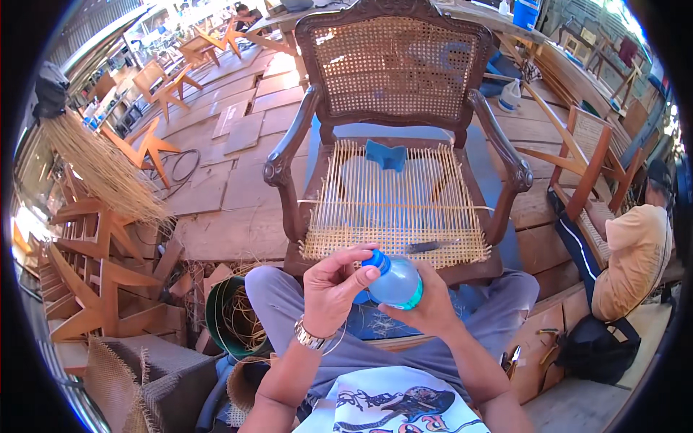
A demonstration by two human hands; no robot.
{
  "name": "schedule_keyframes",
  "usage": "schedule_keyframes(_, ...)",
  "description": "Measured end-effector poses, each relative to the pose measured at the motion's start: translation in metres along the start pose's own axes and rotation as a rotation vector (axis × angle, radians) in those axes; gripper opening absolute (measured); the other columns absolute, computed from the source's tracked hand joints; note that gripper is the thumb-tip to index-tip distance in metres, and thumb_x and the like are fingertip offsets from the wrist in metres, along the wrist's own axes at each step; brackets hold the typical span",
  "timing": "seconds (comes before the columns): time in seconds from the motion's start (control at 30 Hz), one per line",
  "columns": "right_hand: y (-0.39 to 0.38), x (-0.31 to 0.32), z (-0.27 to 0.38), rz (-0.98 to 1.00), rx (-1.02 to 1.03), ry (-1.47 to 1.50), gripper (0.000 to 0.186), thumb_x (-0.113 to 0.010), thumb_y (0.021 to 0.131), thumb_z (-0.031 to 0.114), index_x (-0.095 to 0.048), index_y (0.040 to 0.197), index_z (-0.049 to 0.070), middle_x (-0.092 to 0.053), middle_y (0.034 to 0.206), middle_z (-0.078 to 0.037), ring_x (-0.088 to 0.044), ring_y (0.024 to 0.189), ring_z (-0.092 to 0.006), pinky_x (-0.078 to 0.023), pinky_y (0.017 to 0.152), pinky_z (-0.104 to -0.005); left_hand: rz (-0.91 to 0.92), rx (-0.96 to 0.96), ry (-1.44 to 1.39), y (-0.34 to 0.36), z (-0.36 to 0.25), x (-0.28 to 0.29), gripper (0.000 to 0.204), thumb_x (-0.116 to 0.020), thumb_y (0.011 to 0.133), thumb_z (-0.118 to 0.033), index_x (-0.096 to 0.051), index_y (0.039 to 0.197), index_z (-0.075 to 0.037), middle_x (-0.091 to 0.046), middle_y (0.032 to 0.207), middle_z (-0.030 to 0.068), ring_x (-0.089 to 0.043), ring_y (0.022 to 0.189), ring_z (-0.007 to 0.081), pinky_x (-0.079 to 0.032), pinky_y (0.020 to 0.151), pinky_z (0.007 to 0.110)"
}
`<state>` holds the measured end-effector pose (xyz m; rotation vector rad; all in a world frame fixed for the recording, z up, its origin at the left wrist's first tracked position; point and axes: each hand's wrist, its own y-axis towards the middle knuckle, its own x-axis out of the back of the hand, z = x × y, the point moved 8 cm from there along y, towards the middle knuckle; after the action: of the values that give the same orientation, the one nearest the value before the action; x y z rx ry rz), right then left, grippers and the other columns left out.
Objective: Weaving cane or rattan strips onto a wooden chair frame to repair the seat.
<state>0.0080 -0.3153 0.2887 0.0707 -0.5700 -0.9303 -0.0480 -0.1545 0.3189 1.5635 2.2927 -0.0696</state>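
A clear plastic bottle [395,280] with a blue cap [376,260] is tilted in front of my lap. My right hand [435,304] is wrapped round its body, near a green label. The fingers and thumb of my left hand [333,284] are closed on the cap. Just beyond stands a carved dark wooden armchair [315,189] with a cane back. Its seat carries cane strands [390,195], woven crosswise only along the near side. Lying on that seat are a dark-handled pointed tool [426,246] and a blue block-like piece [386,155].
Left of my knee stands a green bucket [216,317] of cane strands. Wooden chair frames [108,289] crowd the left side, below a hanging bundle of fibres [101,162]. At right, another person [635,252] sits beside a chair. Pliers [513,361] lie near my right knee.
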Motion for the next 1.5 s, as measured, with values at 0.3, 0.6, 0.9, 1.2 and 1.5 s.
schedule_keyframes(0.3,0.003,0.006,-0.001,-0.041,-0.008,-0.022,0.068,-0.087,0.062,0.024,-0.055,0.119,0.003,-0.060,0.108,-0.015,-0.061,0.100,-0.0278,-0.049,0.086,-0.0381,0.037,-0.019,0.145,0.004,-0.005,0.001,0.024,-0.077,0.078,-0.001,-0.068,0.100,-0.003,-0.067,0.111,0.0113,-0.048,0.069,0.0004,-0.044,0.063,0.017)
schedule_keyframes(0.6,-0.005,0.008,-0.001,0.040,-0.092,0.051,0.069,-0.088,0.061,0.026,-0.056,0.117,0.003,-0.062,0.107,-0.014,-0.062,0.099,-0.0270,-0.049,0.086,-0.0378,0.242,0.020,0.124,0.000,-0.020,-0.013,0.019,-0.070,0.086,-0.005,-0.067,0.104,-0.001,-0.060,0.123,0.0146,-0.055,0.086,0.0069,-0.048,0.077,0.022)
schedule_keyframes(0.9,-0.027,-0.008,-0.016,0.010,0.007,0.180,0.071,-0.083,0.063,0.031,-0.054,0.121,0.001,-0.058,0.113,-0.020,-0.055,0.108,-0.0366,-0.044,0.095,-0.0424,0.265,-0.162,0.508,-0.011,-0.030,-0.013,0.015,-0.057,0.089,-0.007,-0.064,0.100,0.001,-0.062,0.115,0.0176,-0.058,0.103,0.0229,-0.046,0.090,0.033)
schedule_keyframes(1.2,-0.056,-0.002,-0.026,-0.120,0.070,0.215,0.075,-0.085,0.053,0.030,-0.051,0.113,0.000,-0.057,0.104,-0.020,-0.056,0.099,-0.0385,-0.045,0.086,-0.0443,0.311,-0.144,0.628,-0.024,-0.024,-0.029,0.009,-0.065,0.086,-0.005,-0.058,0.090,0.000,-0.062,0.111,0.0166,-0.057,0.104,0.0282,-0.045,0.095,0.041)
schedule_keyframes(1.5,-0.092,0.023,-0.009,0.334,0.036,0.473,0.095,-0.091,0.050,0.042,-0.050,0.125,0.001,-0.060,0.115,-0.018,-0.059,0.107,-0.0293,-0.046,0.090,-0.0374,0.855,-0.314,0.396,-0.040,-0.015,-0.076,0.032,-0.066,0.090,-0.028,-0.058,0.111,-0.005,-0.062,0.113,0.0174,-0.052,0.081,0.0107,-0.042,0.074,0.023)
